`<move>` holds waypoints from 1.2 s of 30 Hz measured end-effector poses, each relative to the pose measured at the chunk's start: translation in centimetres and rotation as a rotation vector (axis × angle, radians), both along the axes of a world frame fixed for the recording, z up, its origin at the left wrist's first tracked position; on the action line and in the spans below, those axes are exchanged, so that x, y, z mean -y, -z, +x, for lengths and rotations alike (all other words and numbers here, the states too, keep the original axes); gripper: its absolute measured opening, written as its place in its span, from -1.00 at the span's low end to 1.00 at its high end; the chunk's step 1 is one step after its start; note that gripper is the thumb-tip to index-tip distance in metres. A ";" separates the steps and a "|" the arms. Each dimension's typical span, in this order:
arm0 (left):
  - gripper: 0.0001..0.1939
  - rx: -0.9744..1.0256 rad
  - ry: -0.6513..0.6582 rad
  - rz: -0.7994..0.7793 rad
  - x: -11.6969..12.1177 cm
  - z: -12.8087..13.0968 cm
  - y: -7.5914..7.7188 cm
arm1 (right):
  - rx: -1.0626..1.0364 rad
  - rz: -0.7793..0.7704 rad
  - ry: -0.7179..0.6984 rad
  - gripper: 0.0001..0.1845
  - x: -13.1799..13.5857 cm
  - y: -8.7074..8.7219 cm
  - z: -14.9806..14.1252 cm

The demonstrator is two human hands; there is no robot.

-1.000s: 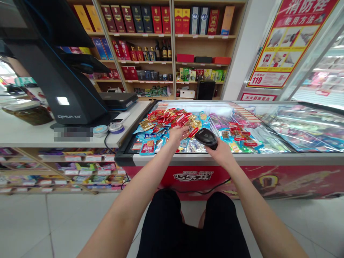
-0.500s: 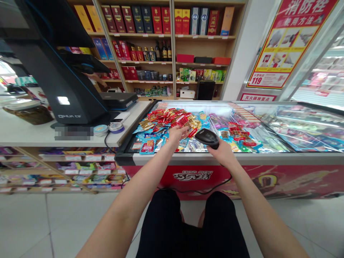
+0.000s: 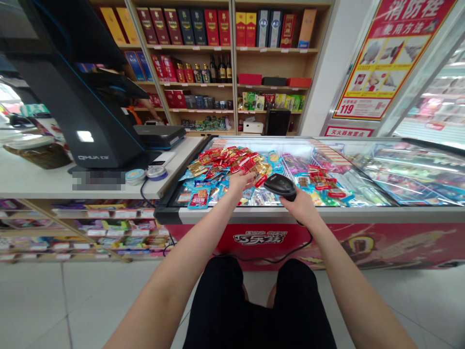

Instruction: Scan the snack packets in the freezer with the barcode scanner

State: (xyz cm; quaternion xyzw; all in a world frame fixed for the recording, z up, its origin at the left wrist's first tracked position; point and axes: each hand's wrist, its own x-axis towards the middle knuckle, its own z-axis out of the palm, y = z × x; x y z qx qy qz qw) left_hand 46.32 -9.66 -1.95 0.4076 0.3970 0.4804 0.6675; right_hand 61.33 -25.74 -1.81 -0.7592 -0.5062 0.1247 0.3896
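On the red-and-yellow rectangular poster (image 3: pixel 394 60), 消防栓 runs along the top edge, 使用方法 beneath, 119 near the lower left corner. The red-and-white rectangular sign (image 3: pixel 349 131) below reads 灭火器放置点. 巧乐兹 stands under the front edge of the long, glass-topped red freezer (image 3: pixel 363 214). QIHUA marks the black plastic terminal (image 3: pixel 103 131) near the white counter's (image 3: pixel 22 182) front edge.

Red poster (image 3: pixel 394 60), lidded jar (image 3: pixel 41 155), dark bottles (image 3: pixel 220 72) — shelved

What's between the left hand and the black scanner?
In the head view, a red packet shows between the left hand and the scanner, with other packets around it.
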 end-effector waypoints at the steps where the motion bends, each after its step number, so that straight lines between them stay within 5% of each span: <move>1: -0.74 -0.009 0.003 -0.003 0.1 0.1 0.0 | -0.001 -0.001 0.001 -0.64 0.0 0.1 0.1; 10: -0.77 -0.169 0.190 -0.028 1.7 3.7 1.1 | -0.194 0.042 0.065 -0.71 0.3 1.9 4.2; 19: -0.77 -0.288 0.428 0.009 3.9 13.6 2.4 | -0.423 0.207 0.201 -0.71 1.8 2.1 11.7; 21: -0.76 -0.400 0.393 0.111 4.4 15.3 2.4 | -0.451 0.243 0.223 -0.71 2.3 2.2 12.9; 24: -0.32 -0.708 0.265 0.429 5.5 16.1 2.9 | -0.466 0.257 0.263 -0.71 3.0 2.6 14.2; 26: -0.19 -0.889 0.263 0.641 6.2 15.9 3.5 | -0.482 0.240 0.287 -0.69 3.4 3.1 14.6; 30: -0.33 -1.091 0.343 0.844 7.2 15.6 4.5 | -0.510 0.208 0.291 -0.68 3.5 3.8 14.8; 36: -0.32 -1.112 0.365 0.898 7.0 16.3 4.5 | -0.543 0.223 0.307 -0.72 3.1 4.2 14.2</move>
